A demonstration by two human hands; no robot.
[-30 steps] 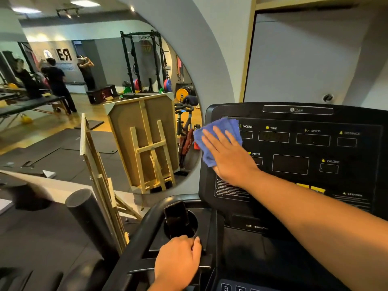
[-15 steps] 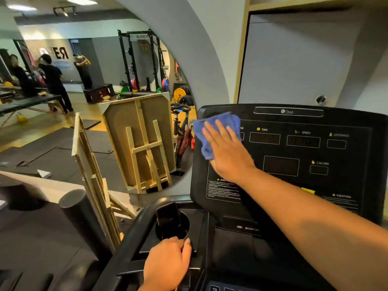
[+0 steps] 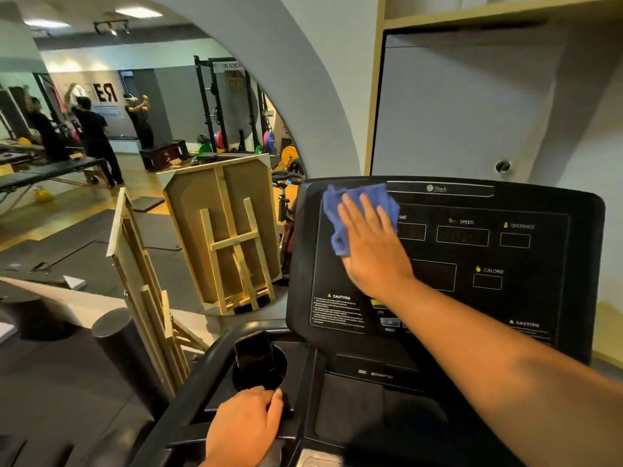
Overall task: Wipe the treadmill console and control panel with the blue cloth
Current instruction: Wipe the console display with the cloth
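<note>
Cloth work carries on at the top of the treadmill console. The right hand lies flat with fingers spread, pinning the blue cloth against the upper-left corner of the display; a second ago it sat lower and further left, so the stroke has climbed toward the top edge. The left hand stays curled over the handrail, just below the phone in the cup holder. Most of the panel to the right of the wiping hand likely remains undone, the lower control panel too.
</note>
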